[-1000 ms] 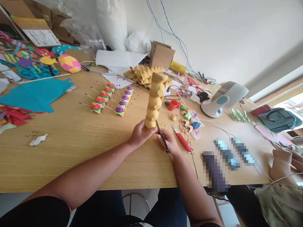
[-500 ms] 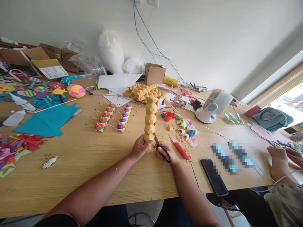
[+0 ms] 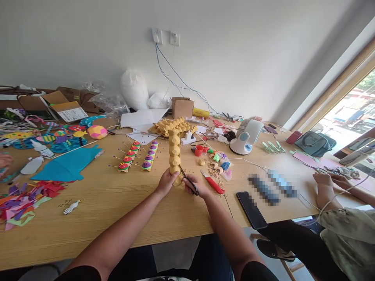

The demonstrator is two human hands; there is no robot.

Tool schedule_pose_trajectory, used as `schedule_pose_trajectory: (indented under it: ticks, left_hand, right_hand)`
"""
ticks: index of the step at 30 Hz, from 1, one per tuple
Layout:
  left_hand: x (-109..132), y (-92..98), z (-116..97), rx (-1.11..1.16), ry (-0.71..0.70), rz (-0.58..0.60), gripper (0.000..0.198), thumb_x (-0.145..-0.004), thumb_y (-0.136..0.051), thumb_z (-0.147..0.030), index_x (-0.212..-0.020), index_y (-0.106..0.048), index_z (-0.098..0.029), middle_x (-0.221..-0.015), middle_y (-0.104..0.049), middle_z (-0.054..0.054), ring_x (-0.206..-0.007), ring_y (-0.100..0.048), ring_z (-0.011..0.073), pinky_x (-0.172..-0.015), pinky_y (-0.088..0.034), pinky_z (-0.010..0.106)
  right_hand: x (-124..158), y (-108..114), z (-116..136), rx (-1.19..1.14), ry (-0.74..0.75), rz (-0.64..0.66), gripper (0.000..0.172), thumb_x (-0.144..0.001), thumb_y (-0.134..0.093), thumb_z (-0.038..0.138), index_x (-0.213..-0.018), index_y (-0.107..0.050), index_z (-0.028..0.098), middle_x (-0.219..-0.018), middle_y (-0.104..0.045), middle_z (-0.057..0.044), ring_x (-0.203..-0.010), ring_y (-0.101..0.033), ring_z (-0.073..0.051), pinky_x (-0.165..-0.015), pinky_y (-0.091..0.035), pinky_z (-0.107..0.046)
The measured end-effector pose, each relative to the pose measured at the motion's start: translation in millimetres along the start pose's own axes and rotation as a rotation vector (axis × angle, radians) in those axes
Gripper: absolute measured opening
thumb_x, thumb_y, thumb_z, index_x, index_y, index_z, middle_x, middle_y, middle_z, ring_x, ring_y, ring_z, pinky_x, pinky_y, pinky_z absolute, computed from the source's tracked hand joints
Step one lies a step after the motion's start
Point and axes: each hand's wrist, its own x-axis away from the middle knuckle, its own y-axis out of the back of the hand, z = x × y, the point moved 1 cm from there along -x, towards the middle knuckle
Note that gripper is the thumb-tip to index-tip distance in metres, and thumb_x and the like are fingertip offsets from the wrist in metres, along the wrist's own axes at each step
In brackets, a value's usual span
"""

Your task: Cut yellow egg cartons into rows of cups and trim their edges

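Note:
A long strip of yellow egg carton (image 3: 175, 150) stands nearly upright over the table, gripped near its lower end by my left hand (image 3: 167, 182). Black-handled scissors (image 3: 191, 185) are in my right hand (image 3: 195, 185), its fingers through the handles. Their blades lie against the right edge of the strip, just above my left thumb; whether they are cutting in cannot be made out. Behind the strip lies a pile of yellow egg carton pieces (image 3: 164, 127). To the left sit two painted carton strips, one red and green (image 3: 129, 157), one purple and yellow (image 3: 150, 156), with pins sticking out.
Right of my hands lie a red-handled knife (image 3: 215, 184), a red cup (image 3: 199, 150), carton scraps and a phone (image 3: 251, 210). A white fan (image 3: 246, 136) stands farther back. Blue felt (image 3: 66, 166) and coloured scraps (image 3: 26, 203) lie left. Another person's hands (image 3: 325, 183) are at far right.
The camera view has tilted up and shifted right, so everything appears moved left. Both hands keep their hold on the carton strip and the scissors, with little other change.

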Motion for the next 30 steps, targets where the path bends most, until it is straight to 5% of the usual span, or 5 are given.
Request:
schedule_pose_trajectory:
  ticks: [5, 11, 17, 30]
  left_hand:
    - [15, -1.1, -15, 0.017, 0.068, 0.052, 0.049, -0.078, -0.071, -0.064, -0.09, -0.06, -0.018, -0.076, -0.06, -0.002, -0.069, -0.054, 0.0153, -0.065, -0.043, 0.028]
    - [84, -3.7, -26, 0.044, 0.185, 0.129, 0.059, -0.081, -0.067, -0.07, -0.101, -0.062, -0.015, -0.086, -0.068, 0.005, -0.076, -0.063, 0.0191, -0.07, -0.05, 0.032]
    - [142, -0.1, -19, -0.008, 0.175, 0.094, 0.045, -0.087, -0.064, -0.065, -0.097, -0.063, -0.021, -0.09, -0.065, 0.003, -0.087, -0.061, 0.0217, -0.079, -0.049, 0.034]
    - [177, 9.7, -19, 0.155, 0.237, 0.081, 0.044, -0.093, -0.056, -0.067, -0.107, -0.062, -0.025, -0.1, -0.067, 0.005, -0.093, -0.065, 0.022, -0.075, -0.054, 0.033]
  right_hand:
    - [28, -17, 15, -0.015, -0.038, -0.055, 0.049, -0.085, -0.066, 0.069, -0.078, -0.052, 0.022, -0.057, -0.058, 0.006, -0.043, -0.043, -0.007, -0.042, -0.032, -0.02]
    - [87, -49, -4, -0.088, -0.106, -0.102, 0.048, -0.089, -0.058, 0.07, -0.084, -0.051, 0.023, -0.056, -0.058, 0.006, -0.04, -0.042, -0.007, -0.038, -0.031, -0.02]
    - [139, -69, -26, -0.089, -0.138, -0.113, 0.046, -0.085, -0.069, 0.065, -0.085, -0.054, 0.022, -0.056, -0.059, 0.007, -0.043, -0.044, -0.008, -0.041, -0.033, -0.02]
    - [188, -100, -59, -0.058, -0.059, -0.202, 0.044, -0.09, -0.063, 0.064, -0.104, -0.061, 0.022, -0.066, -0.058, 0.003, -0.058, -0.052, -0.014, -0.057, -0.041, -0.027]
